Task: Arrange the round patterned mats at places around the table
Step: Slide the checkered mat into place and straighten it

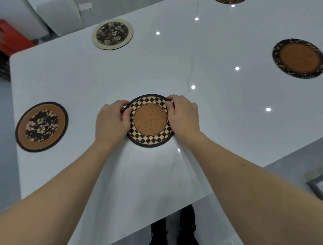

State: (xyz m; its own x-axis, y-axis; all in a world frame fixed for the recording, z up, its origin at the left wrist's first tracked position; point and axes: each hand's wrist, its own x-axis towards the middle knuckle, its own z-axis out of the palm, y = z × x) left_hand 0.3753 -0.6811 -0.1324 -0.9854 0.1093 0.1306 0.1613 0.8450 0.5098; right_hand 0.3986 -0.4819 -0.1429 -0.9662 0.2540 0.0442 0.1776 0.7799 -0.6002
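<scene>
A round checkered mat point(150, 120) with a cork-brown centre lies flat on the glossy white table point(218, 108), near the front edge. My left hand point(111, 122) grips its left rim and my right hand point(183, 115) grips its right rim. Other round mats lie around the table: a brown one with a dark floral centre point(41, 126) at the left, a pale-rimmed dark floral one point(112, 34) at the far left, a dark-rimmed brown one point(298, 58) at the right, and the edge of another mat point(229, 1) at the top.
A white chair point(57, 15) stands behind the table's far left corner, beside a red object point(12, 36). A metal frame point(316, 183) shows at the right edge. My dark shoes point(174, 227) are on the floor below the table's front edge.
</scene>
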